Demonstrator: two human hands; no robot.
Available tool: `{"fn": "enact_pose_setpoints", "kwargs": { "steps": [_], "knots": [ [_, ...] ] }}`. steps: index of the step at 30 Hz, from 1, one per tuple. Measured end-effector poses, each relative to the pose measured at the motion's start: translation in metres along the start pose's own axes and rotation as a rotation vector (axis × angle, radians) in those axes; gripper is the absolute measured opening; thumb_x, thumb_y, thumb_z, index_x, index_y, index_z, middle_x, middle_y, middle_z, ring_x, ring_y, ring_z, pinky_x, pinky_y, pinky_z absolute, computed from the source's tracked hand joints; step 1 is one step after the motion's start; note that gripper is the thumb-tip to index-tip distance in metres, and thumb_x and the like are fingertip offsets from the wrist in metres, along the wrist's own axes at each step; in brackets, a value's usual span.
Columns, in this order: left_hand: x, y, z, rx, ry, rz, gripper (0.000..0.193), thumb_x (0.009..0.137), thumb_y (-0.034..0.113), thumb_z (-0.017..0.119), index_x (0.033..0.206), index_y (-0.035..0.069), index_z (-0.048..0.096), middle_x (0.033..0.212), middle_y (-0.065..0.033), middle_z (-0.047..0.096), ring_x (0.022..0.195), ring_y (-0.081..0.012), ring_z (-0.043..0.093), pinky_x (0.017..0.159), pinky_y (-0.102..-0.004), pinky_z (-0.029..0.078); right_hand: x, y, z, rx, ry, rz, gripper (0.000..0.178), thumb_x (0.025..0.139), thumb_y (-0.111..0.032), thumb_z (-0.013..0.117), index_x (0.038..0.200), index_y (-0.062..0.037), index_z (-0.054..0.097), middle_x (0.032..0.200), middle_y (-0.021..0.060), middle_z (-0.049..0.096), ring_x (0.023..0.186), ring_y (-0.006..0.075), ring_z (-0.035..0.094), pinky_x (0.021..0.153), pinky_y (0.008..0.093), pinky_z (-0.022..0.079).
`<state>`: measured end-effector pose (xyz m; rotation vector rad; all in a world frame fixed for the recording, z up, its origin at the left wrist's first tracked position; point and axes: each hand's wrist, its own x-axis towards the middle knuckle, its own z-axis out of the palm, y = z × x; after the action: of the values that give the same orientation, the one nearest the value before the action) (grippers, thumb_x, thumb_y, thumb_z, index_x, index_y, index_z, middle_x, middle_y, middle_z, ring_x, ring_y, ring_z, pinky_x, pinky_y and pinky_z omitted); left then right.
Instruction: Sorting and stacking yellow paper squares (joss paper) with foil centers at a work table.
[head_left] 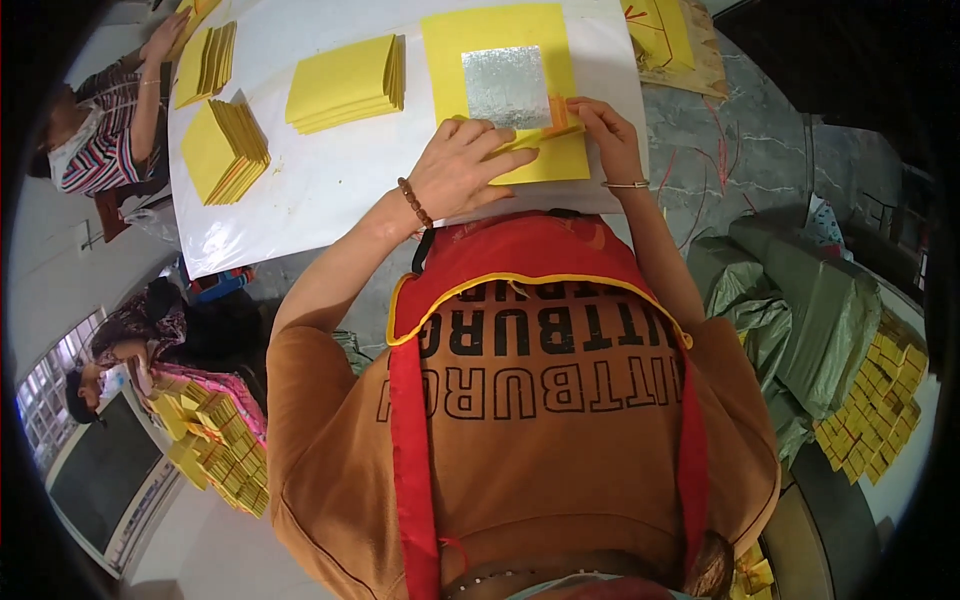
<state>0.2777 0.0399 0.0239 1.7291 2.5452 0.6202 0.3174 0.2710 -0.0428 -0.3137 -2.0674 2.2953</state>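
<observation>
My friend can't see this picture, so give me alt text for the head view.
A person's left hand and right hand handle yellow paper bearing a silver square on a white-topped table. Three yellow paper stacks sit to the left, near a co-worker in stripes.

Downward head-worn fisheye over hands (462, 162)

Red strings (722, 160), green plastic (805, 305) (partly crumpled)

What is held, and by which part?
Right hand apparently pinches the rectangular yellow paper sheet, silver-centred, near its right edge; left hand rests on its fold.
</observation>
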Motion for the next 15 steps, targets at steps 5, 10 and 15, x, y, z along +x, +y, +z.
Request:
{"fn": "enact_pose_setpoints", "kwargs": {
  "steps": [5, 10, 15],
  "knots": [
    [0.000, -0.008, 0.000, -0.063, 0.014, -0.013, 0.051, 0.068, 0.037, 0.067, 0.114, 0.019, 0.054, 0.103, -0.0023, 0.055, 0.094, -0.0191, 0.047, 0.080, -0.0311, 0.034, -0.001, 0.002, -0.001, 0.028, -0.006, -0.016, 0.022, 0.088, -0.018, 0.053, 0.100, -0.0022, 0.061, 0.099, 0.0021, 0.062, 0.091, 0.0075, 0.053, 0.080, 0.0221, 0.041],
    [0.002, -0.012, -0.001, -0.167, -0.019, -0.026, 0.051, 0.069, 0.039, 0.066, 0.114, 0.019, 0.055, 0.101, -0.0026, 0.056, 0.093, -0.0199, 0.048, 0.081, -0.0323, 0.034, -0.001, 0.004, -0.003, 0.046, 0.008, -0.006, 0.023, 0.088, -0.019, 0.053, 0.101, -0.0021, 0.062, 0.098, 0.0026, 0.062, 0.091, 0.0080, 0.053, 0.081, 0.0220, 0.041],
    [0.002, -0.011, -0.008, -0.179, 0.008, -0.041, 0.037, 0.077, 0.030, 0.062, 0.112, 0.017, 0.056, 0.094, -0.0042, 0.058, 0.091, -0.0208, 0.051, 0.079, -0.0331, 0.037, 0.001, 0.002, 0.000, 0.031, -0.017, -0.005, 0.023, 0.088, -0.018, 0.053, 0.100, -0.0014, 0.062, 0.098, 0.0028, 0.062, 0.091, 0.0083, 0.053, 0.083, 0.0218, 0.040]
  ]
}}
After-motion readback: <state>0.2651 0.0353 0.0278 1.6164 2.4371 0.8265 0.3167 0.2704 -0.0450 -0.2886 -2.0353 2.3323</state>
